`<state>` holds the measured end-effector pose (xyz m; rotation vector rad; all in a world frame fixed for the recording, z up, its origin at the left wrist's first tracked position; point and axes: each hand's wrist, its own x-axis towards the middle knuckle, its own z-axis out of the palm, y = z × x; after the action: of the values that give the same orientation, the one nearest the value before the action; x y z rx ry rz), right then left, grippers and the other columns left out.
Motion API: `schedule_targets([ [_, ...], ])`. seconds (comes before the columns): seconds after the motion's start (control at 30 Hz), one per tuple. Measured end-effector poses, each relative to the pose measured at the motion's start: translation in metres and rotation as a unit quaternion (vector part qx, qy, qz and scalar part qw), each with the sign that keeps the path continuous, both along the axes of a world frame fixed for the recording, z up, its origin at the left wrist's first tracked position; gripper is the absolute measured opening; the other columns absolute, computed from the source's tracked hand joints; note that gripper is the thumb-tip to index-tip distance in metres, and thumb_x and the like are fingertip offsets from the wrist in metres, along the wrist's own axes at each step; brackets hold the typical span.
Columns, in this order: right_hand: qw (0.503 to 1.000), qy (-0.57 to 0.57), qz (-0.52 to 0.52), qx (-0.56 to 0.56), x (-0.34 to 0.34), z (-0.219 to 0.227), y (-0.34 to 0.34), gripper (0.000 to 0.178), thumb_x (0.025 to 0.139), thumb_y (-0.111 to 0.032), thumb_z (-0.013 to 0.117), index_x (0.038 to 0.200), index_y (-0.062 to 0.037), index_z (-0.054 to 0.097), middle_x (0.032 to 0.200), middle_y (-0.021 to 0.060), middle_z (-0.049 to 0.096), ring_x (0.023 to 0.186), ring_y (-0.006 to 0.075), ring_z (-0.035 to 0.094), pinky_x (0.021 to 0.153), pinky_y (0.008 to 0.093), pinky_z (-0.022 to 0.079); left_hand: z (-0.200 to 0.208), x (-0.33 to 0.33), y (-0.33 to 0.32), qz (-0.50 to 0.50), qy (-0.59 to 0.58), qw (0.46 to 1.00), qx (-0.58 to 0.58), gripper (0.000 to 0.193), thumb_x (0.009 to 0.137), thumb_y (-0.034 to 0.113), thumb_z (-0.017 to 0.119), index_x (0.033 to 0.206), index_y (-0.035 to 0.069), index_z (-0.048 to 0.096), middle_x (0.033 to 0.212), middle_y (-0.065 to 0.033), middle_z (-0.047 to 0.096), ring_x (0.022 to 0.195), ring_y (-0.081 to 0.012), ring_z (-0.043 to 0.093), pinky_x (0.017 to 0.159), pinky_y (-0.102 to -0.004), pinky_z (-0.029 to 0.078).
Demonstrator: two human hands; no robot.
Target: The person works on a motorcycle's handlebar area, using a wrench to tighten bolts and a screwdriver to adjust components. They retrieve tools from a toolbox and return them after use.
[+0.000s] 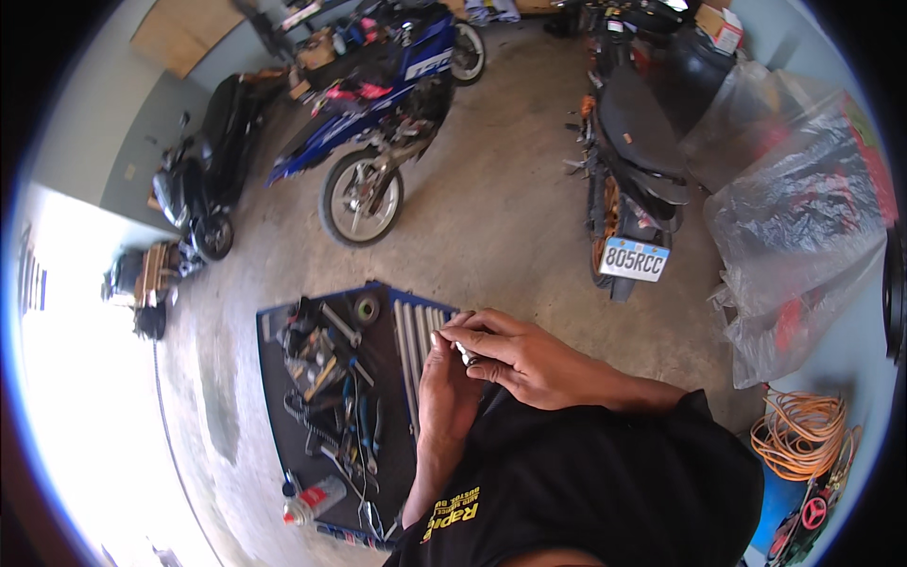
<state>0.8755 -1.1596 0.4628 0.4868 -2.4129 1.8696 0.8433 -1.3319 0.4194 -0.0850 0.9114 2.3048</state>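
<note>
My two hands meet in front of my body, above the right edge of a dark work mat [283, 397]. Between their fingertips is a small shiny metal piece [465, 354]; most of it is covered and its kind cannot be made out. My right hand [529, 357] is closed around it, fingers curled over the top. From the other side, my left hand [448, 383] pinches at it with thumb and fingers. On the mat lie pliers [367, 430], a wrench [340, 323], a roll of tape [367, 308] and several other tools.
A spray can [314, 499] lies at the mat's near left corner. Ahead stand a blue motorcycle [378, 132], a black scooter [203, 170] and a black motorcycle [638, 142]. Clear plastic sheeting [794, 227] and a coiled orange hose [803, 435] are at the right wall.
</note>
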Motion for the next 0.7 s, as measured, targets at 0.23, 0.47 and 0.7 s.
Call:
schedule_targets([
  [0.23, 0.989, -0.082, -0.119, -0.026, -0.040, -0.001, 0.099, 0.050, 0.103, -0.011, 0.062, 0.152, -0.0049, 0.052, 0.123, 0.0148, 0.059, 0.110, 0.0276, 0.062, 0.094, 0.0346, 0.050, -0.019, -0.084, 0.106, -0.135, -0.070, 0.988, 0.009, 0.035, 0.109, 0.027, 0.056, 0.141, 0.014, 0.057, 0.127, 0.0001, 0.064, 0.116, -0.0139, 0.060, 0.100, -0.0332, 0.050],
  [0.47, 0.968, -0.119, -0.202, -0.092, -0.138, -0.013, 0.173, 0.037, 0.106, -0.013, 0.060, 0.141, -0.0010, 0.062, 0.108, 0.0120, 0.066, 0.092, 0.0205, 0.064, 0.082, 0.0311, 0.051, -0.047, -0.211, 0.188, -0.257, -0.035, 0.965, 0.046, 0.030, 0.105, 0.035, 0.061, 0.127, 0.013, 0.062, 0.105, 0.0008, 0.065, 0.096, -0.0142, 0.060, 0.090, -0.0324, 0.050],
  [0.7, 0.918, -0.187, -0.190, -0.294, -0.299, -0.014, 0.239, 0.030, 0.105, -0.009, 0.060, 0.133, -0.0021, 0.070, 0.091, 0.0029, 0.067, 0.078, 0.0085, 0.056, 0.071, 0.0248, 0.047, -0.055, -0.372, 0.263, -0.234, 0.044, 0.968, 0.081, 0.029, 0.105, 0.036, 0.060, 0.111, 0.008, 0.058, 0.088, -0.0051, 0.061, 0.080, -0.0218, 0.065, 0.082, -0.0409, 0.059],
])
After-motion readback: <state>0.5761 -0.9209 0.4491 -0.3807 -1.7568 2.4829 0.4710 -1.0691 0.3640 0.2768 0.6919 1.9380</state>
